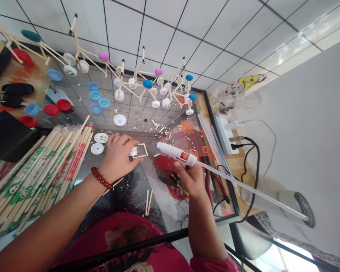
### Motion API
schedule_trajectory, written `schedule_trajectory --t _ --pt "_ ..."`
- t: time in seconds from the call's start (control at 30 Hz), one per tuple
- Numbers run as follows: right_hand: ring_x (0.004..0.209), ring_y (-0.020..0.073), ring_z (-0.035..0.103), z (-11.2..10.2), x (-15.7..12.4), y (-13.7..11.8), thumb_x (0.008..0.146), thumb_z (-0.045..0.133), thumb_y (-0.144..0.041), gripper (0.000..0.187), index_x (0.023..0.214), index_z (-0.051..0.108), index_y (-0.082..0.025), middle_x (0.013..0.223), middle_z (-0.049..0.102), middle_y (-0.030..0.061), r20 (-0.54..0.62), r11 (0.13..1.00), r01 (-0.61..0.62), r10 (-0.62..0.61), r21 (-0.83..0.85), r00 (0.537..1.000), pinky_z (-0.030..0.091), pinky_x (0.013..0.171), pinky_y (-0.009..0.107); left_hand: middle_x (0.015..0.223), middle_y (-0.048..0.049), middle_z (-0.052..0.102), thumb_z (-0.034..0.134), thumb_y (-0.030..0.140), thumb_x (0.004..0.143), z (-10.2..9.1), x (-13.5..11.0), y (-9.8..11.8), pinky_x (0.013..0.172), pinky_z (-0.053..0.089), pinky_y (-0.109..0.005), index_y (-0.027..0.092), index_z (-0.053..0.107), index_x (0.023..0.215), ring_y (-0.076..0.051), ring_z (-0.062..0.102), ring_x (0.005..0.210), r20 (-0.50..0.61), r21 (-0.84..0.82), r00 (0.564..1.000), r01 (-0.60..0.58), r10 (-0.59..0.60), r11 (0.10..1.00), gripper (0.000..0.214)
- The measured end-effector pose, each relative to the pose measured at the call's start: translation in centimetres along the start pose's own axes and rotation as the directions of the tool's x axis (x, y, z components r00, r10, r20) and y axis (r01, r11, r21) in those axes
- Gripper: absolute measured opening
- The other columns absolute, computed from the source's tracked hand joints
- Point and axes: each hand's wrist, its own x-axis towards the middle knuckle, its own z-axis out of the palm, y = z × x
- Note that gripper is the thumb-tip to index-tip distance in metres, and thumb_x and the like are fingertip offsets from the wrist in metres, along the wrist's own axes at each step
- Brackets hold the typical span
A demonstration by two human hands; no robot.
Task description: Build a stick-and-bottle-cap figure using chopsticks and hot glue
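My left hand (120, 151) is closed on a small rectangular frame of wooden sticks (146, 150) with a white cap (133, 152) at its near end. Part of the frame is hidden under my fingers. In my right hand (191, 177) is a white glue gun (172, 152), with a long clear glue stick (249, 190) running out of its back. Its nozzle points left, a short gap from the frame. Two white caps (97, 148) lie just left of my left hand.
Bundled chopsticks (45, 170) in wrappers cover the left side. Several stick-and-cap models (147, 85) stand along the far edge. Blue caps (95, 108), red caps (51, 110) and wood scraps (166, 132) lie about. A power strip (226, 134) with cords sits at right, near red-handled pliers (219, 187).
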Motion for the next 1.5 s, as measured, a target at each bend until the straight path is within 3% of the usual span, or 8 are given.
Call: schedule_trajectory --t 0.13,0.33,0.5,0.8,1.27,1.5 --pt "0.103 0.0277 0.074 -0.3 -0.1 0.3 0.103 0.067 -0.047 0.034 0.125 0.074 -0.022 0.116 0.079 0.0092 0.063 0.999 0.005 -0.002 -0.051 0.998 0.057 0.094 0.041 0.112 -0.0096 0.073 0.083 0.035 0.081 -0.1 0.0 0.0 0.114 0.043 -0.057 0.024 0.077 0.117 -0.035 0.065 0.113 0.012 0.004 1.0 0.004 -0.004 1.0 0.038" --pt "0.103 0.0285 0.074 -1.1 0.1 -0.4 0.105 0.063 -0.047 0.034 0.123 0.075 -0.021 0.112 0.08 0.0086 0.194 0.993 -0.027 0.049 -0.114 0.98 0.057 0.094 0.042 0.114 -0.0078 0.073 0.084 0.033 0.081 -0.1 0.0 0.0 0.114 0.044 -0.058 0.027 0.076 0.115 -0.034 0.066 0.112 0.002 -0.007 1.0 -0.009 0.009 1.0 0.036" --pt "0.098 0.0279 0.074 -1.4 0.2 -1.3 0.105 0.062 -0.044 0.031 0.12 0.076 -0.021 0.109 0.081 0.0087 0.221 0.989 0.002 0.031 -0.145 0.975 0.058 0.09 0.04 0.114 -0.0089 0.073 0.084 0.033 0.081 0.0 -0.1 0.0 0.113 0.043 -0.058 0.025 0.076 0.117 -0.035 0.065 0.112 -0.001 0.003 1.0 -0.004 0.004 1.0 0.037" --pt "0.11 0.03 0.075 -1.5 0.1 -1.2 0.106 0.061 -0.044 0.032 0.127 0.075 -0.024 0.121 0.081 0.0087 0.283 0.986 0.026 0.022 -0.165 0.959 0.058 0.096 0.042 0.113 -0.0105 0.074 0.084 0.035 0.081 -0.1 0.0 0.1 0.115 0.042 -0.056 0.023 0.077 0.118 -0.035 0.065 0.113 0.012 0.015 1.0 0.004 -0.005 1.0 0.039" --pt "0.106 0.029 0.076 -1.5 0.1 -1.5 0.106 0.061 -0.045 0.034 0.129 0.074 -0.023 0.119 0.082 0.0088 0.295 0.986 0.018 0.031 -0.164 0.955 0.059 0.096 0.042 0.113 -0.0098 0.074 0.084 0.035 0.081 -0.1 0.0 0.1 0.115 0.042 -0.057 0.024 0.077 0.117 -0.035 0.065 0.113 0.009 0.011 1.0 0.002 -0.002 1.0 0.038" --pt "0.101 0.0293 0.075 -1.7 0.1 -1.2 0.106 0.06 -0.05 0.035 0.121 0.077 -0.024 0.107 0.081 0.0084 0.277 0.991 -0.046 0.078 -0.123 0.958 0.06 0.096 0.043 0.113 -0.0094 0.073 0.084 0.036 0.08 -0.1 0.0 0.0 0.114 0.042 -0.057 0.024 0.078 0.117 -0.035 0.064 0.112 0.009 -0.004 1.0 0.007 -0.007 1.0 0.039"
